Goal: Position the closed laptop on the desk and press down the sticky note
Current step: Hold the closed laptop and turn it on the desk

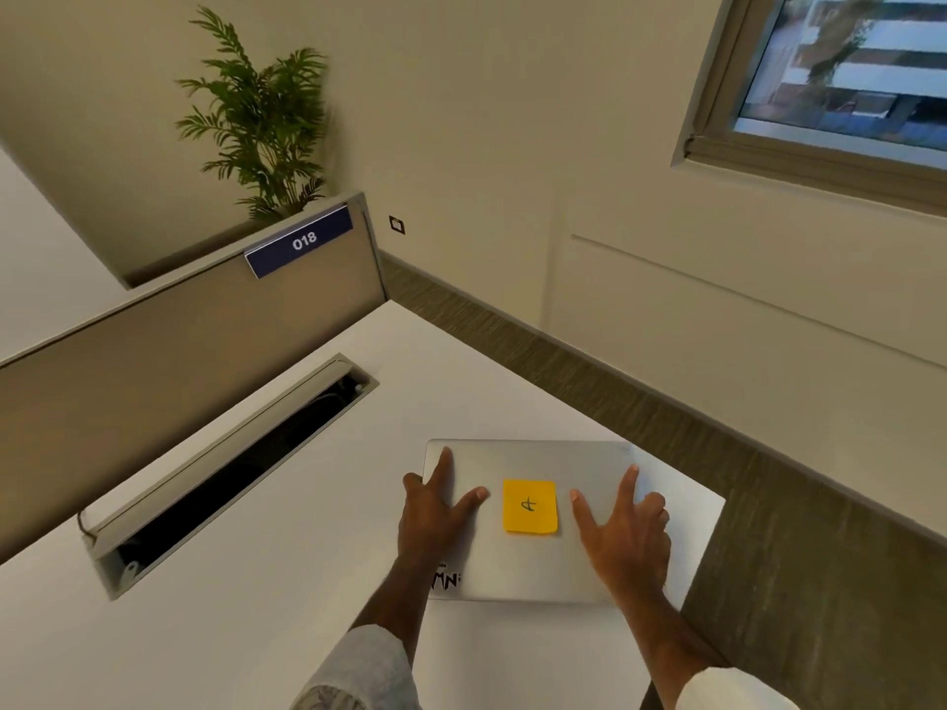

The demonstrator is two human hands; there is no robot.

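Observation:
A closed silver laptop [528, 461] lies flat on the white desk [246, 581], near the desk's right corner. A yellow sticky note [529, 506] with a dark handwritten mark sits in the middle of the lid. My left hand [435, 509] rests on the lid's left part, fingers spread, thumb close to the note's left edge. My right hand [625, 535] rests on the lid's right part, fingers apart, thumb near the note's right edge. Neither hand touches the note. A black sticker [447, 580] shows at the lid's near left corner.
An open cable tray slot [225, 468] cuts across the desk to the left. A beige partition with a "018" label [302, 240] stands behind it, with a potted plant [261, 115] beyond. The desk's right edge drops to carpeted floor [799, 581].

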